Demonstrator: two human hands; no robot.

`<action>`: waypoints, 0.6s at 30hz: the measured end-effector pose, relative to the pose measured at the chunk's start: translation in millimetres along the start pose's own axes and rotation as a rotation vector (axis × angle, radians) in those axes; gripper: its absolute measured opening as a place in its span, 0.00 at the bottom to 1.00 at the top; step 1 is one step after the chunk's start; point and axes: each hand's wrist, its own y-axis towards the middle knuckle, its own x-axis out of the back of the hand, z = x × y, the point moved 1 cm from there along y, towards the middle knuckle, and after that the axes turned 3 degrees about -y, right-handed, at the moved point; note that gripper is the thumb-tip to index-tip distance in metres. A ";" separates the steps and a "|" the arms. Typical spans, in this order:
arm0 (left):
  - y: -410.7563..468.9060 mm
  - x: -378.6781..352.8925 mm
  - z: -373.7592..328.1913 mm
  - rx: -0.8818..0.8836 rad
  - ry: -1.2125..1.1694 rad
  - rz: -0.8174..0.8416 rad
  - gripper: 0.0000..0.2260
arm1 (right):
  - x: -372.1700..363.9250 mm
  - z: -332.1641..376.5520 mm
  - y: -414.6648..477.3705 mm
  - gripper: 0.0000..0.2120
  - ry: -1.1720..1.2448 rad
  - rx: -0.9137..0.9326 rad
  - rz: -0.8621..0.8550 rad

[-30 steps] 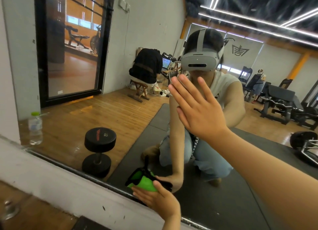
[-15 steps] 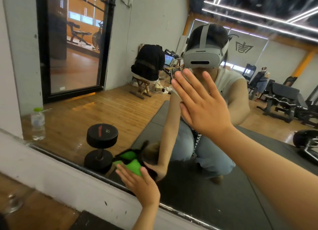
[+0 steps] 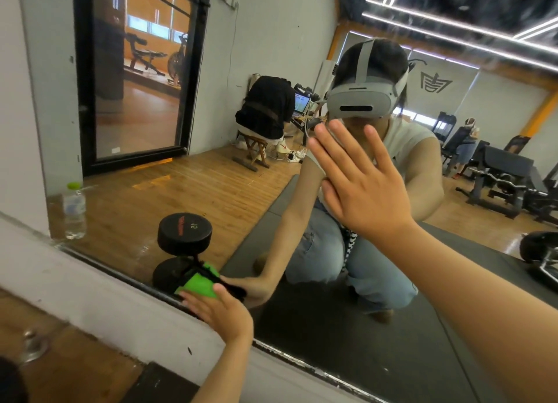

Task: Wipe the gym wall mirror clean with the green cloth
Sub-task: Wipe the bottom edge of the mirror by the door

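Observation:
The wall mirror (image 3: 332, 327) fills most of the head view, and I crouch in front of it. My left hand (image 3: 223, 312) presses a bunched green cloth (image 3: 199, 285) against the glass near the mirror's bottom edge, with its fingers lying fairly straight over the cloth. Higher up, my right hand (image 3: 359, 191) lies flat on the mirror with fingers spread and holds nothing. My own reflection, wearing a headset, shows behind both hands.
A white wall strip (image 3: 105, 300) runs under the mirror, with wooden floor (image 3: 75, 363) below it. Reflected in the glass are a black dumbbell (image 3: 184, 236), a water bottle (image 3: 74, 209), a seated person (image 3: 265, 109) and gym machines (image 3: 498, 185).
My left hand has slid the green cloth to the left along the mirror's lower edge. My right hand stays flat on the glass in about the same place.

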 end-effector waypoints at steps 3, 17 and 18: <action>-20.4 -9.4 -5.6 -0.178 0.051 0.079 0.38 | 0.8 0.3 0.1 0.27 0.004 0.008 -0.010; 38.8 2.4 -23.8 -0.287 0.065 0.015 0.38 | 1.7 -0.1 0.4 0.27 0.023 0.016 -0.010; 49.8 6.6 -23.2 -0.238 0.066 -0.009 0.36 | 1.9 0.1 0.5 0.27 0.026 0.017 -0.004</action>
